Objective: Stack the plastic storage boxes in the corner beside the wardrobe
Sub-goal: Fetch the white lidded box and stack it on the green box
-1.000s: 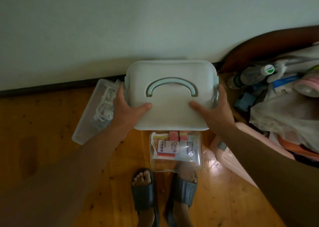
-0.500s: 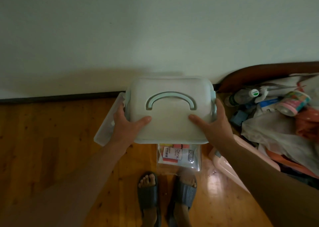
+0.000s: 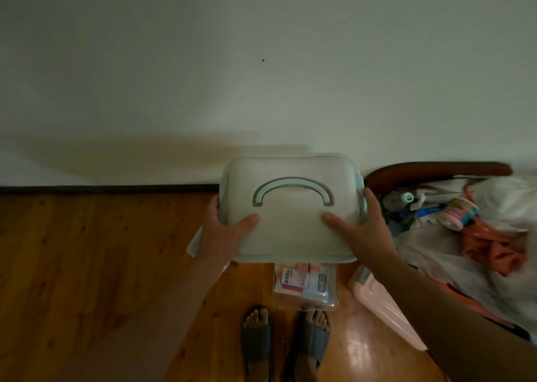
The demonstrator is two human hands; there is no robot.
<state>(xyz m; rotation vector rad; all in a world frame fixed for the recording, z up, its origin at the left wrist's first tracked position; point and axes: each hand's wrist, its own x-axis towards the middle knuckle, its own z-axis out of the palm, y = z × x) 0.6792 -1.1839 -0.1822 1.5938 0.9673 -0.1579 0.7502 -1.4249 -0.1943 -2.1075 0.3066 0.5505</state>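
Observation:
A white plastic storage box [image 3: 290,236] with a pale blue arched handle in its lid is held up in front of the wall. My left hand [image 3: 222,230] grips its left side, thumb lying on the lid. My right hand [image 3: 360,227] grips its right side the same way. Below it on the floor lies a small clear box [image 3: 306,287] with packets inside. A clear box [image 3: 195,243] peeks out behind my left wrist. A pink box [image 3: 383,306] lies on the floor under my right forearm.
A heap of plastic bags [image 3: 453,254], bottles and cloth fills the right side beside a dark wooden curved edge [image 3: 430,168]. The wooden floor [image 3: 87,265] meets a pale wall at a dark skirting board. My feet in dark slippers [image 3: 284,338] stand near the clear box.
The white box has risen from the floor in both hands, and the view has tilted up to show more wall. The clear box at left is now mostly hidden.

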